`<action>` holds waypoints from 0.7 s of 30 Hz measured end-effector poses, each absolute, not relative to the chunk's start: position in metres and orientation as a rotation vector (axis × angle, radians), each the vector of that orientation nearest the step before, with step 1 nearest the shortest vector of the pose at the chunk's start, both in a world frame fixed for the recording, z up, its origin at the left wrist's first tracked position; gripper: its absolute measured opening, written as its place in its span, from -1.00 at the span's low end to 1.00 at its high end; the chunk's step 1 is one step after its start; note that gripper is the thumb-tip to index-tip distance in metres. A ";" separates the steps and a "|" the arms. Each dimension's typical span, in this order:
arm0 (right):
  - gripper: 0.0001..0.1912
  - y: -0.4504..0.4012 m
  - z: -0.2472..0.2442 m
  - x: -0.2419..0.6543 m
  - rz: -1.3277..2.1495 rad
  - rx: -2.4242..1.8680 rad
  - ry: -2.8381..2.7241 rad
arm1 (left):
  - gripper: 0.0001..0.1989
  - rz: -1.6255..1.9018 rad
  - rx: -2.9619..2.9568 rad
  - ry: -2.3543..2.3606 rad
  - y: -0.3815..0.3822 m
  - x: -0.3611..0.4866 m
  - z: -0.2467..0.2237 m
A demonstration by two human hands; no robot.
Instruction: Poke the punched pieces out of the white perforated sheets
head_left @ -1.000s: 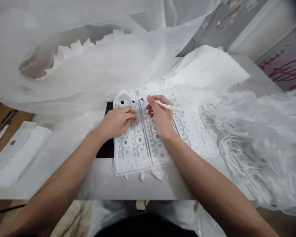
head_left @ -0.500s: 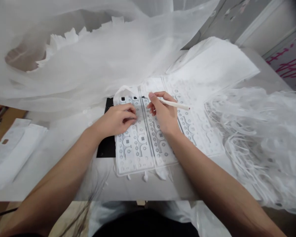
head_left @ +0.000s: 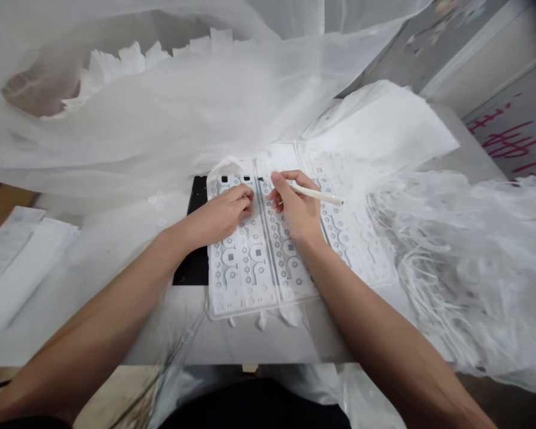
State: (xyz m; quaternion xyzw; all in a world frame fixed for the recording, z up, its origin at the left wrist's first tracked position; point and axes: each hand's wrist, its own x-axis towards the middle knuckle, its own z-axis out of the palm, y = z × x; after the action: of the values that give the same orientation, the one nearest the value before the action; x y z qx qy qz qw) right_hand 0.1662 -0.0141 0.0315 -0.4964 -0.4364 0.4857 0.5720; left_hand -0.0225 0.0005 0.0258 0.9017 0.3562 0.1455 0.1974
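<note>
A white sheet [head_left: 223, 292] with rows of cut-out curves, circles and small squares lies in front of me, its left part over a black mat [head_left: 192, 268]. My right hand [head_left: 295, 199] grips a slim white pen-shaped tool [head_left: 317, 193] whose dark tip points left, near the sheet's upper middle. Whether the tip is a blade cannot be made out. My left hand [head_left: 232, 211] rests on the sheet to the left of the tool, its fingers curled together. Whatever those fingers may hold is hidden.
Sheer white fabric [head_left: 161, 119] hangs across the back. A tangle of white strips and film [head_left: 464, 262] lies at the right, below a folded white sheet [head_left: 393, 119]. White cut pieces [head_left: 31, 256] sit at the far left of the grey table [head_left: 161, 333].
My left hand has shifted slightly up and right, with its fingers drawn closer together. My right hand keeps its grip, and the tool's dark tip shows more clearly. The view has shifted a little.
</note>
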 end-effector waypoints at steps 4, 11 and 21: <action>-0.66 -0.014 0.031 0.166 1.136 -1.138 -1.036 | -0.81 0.393 2.563 1.023 -0.001 -0.024 0.019; -0.66 -0.013 0.033 0.168 1.153 -1.178 -1.042 | -0.81 0.459 2.391 1.067 -0.009 -0.028 0.032; -0.67 -0.014 0.034 0.168 1.151 -1.185 -1.054 | -0.75 0.562 2.247 1.274 -0.005 -0.029 0.038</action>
State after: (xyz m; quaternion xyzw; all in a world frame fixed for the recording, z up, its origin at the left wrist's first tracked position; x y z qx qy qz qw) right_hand 0.1676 -0.0144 0.0345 -0.5020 -0.4468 0.4876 0.5573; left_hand -0.0287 -0.0054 0.0378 0.8237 0.4671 0.2061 0.2465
